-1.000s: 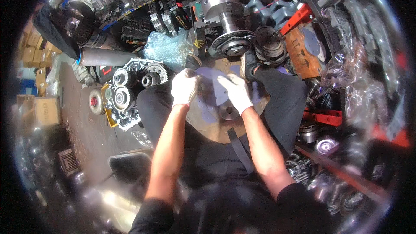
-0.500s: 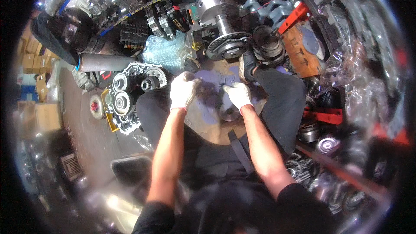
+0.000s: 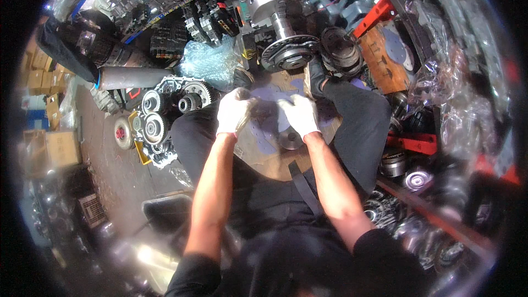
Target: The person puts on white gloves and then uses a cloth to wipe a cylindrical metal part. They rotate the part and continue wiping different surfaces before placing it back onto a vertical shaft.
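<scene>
Both my hands wear white gloves and hover over a cardboard sheet (image 3: 272, 169) between my legs. My left hand (image 3: 234, 113) is closed in a fist; whatever it may hold is hidden. A short gap to its right, my right hand (image 3: 300, 115) has its fingers curled downward, and I cannot see what lies inside them. Purple perforated sanding discs (image 3: 263, 137) are spread on the cardboard beneath the hands. Just below my right hand sits a round metal piece with a centre hole (image 3: 291, 138).
Ahead stands a large shaft assembly with a toothed metal disc (image 3: 290, 52). To my left lies an open gear housing (image 3: 157, 126), with bubble wrap (image 3: 208, 63) beyond it. An orange-brown board (image 3: 382, 60), red metal bars (image 3: 412, 143) and loose machine parts crowd the right.
My right hand has shifted slightly left and its fingers have turned downward. A small dark item seen at its fingertips before no longer shows. My left hand has hardly moved.
</scene>
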Demonstrator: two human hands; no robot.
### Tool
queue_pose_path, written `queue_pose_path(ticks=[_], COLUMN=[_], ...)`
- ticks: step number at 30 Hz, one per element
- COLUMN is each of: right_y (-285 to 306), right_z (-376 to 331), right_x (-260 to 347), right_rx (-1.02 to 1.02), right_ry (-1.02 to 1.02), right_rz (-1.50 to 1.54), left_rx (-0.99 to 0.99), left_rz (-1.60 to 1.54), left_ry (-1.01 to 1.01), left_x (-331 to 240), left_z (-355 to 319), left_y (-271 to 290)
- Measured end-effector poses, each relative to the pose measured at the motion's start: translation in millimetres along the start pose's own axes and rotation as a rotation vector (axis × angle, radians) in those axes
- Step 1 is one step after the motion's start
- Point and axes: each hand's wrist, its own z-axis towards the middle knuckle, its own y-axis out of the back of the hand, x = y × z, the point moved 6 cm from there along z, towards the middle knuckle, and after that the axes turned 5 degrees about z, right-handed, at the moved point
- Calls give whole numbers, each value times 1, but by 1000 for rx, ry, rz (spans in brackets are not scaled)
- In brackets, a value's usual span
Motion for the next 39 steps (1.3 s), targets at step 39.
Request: queue_pose_path(ticks=[39], right_y=[-9], right_z=[19], right_x=[-42], right_rx=[33], right_ry=[-399], right_rz=[1343], left_rx=[368], left_rz=[-209], left_ry=[-372], left_x=[-39], left_z=[-23], left_y=[-17])
